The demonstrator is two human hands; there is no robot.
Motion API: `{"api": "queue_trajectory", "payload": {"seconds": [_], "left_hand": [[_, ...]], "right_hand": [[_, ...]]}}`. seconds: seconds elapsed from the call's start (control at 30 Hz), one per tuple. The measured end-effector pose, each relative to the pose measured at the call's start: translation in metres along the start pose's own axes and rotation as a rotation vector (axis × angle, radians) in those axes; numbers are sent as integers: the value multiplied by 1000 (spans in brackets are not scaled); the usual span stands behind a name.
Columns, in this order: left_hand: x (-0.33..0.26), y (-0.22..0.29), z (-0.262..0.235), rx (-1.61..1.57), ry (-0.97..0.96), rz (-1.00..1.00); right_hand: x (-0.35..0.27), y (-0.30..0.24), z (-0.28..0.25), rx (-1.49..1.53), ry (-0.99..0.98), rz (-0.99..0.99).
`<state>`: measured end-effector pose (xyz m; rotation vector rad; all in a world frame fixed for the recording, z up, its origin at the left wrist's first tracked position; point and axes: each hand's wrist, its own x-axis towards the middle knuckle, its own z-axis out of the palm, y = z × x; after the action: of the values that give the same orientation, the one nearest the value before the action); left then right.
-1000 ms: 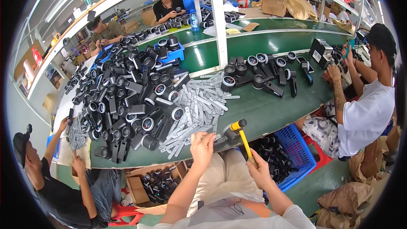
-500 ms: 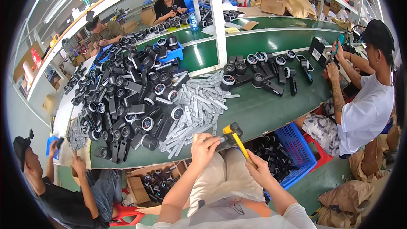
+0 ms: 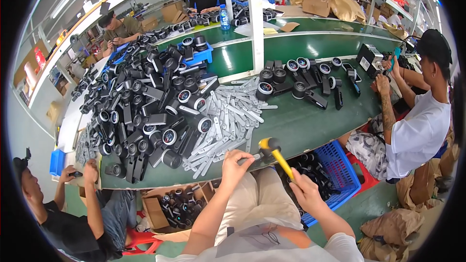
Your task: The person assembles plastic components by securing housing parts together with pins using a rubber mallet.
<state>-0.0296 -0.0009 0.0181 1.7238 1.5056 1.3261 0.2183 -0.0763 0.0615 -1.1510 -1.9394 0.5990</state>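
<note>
My left hand [image 3: 235,169] is closed at the table's front edge, its fingertips pinching a small light-grey strip [image 3: 257,156]. Most of that strip is hidden by my fingers. In my right hand [image 3: 308,195] is a hammer [image 3: 283,164] with a yellow handle and a black and yellow head. The hammer head hovers just beyond the strip's end, and a blurred dark patch lies under it. A heap of loose grey strips [image 3: 225,122] spreads on the table ahead of my left hand. Left of them rises a large pile of black handheld devices with round dials [image 3: 145,102].
More black devices [image 3: 306,92] stand to the right on the green table [image 3: 286,121]. Below the edge are a blue basket [image 3: 340,170] and a cardboard box [image 3: 154,211], both with black parts. A white post [image 3: 256,19] rises behind. Co-workers sit left, right and opposite.
My right hand and the hammer have shifted a little to the right, the handle now steeper. My left hand keeps its pinch. The left co-worker's hands came down; the view tilted slightly.
</note>
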Motion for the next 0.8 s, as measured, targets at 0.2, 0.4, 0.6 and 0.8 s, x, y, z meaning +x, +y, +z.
{"api": "queue_trajectory", "payload": {"seconds": [0.2, 0.4, 0.6, 0.8], "left_hand": [[-1, 4, 2, -9, 47, -34], [-6, -1, 15, 20, 88, 110], [-15, 8, 9, 384, 150, 152], [-14, 0, 4, 325, 62, 122]], "right_hand": [[4, -4, -4, 11, -10, 54], [2, -3, -8, -66, -97, 77], [-5, -7, -7, -75, 69, -102], [-9, -8, 1, -52, -57, -70]]}}
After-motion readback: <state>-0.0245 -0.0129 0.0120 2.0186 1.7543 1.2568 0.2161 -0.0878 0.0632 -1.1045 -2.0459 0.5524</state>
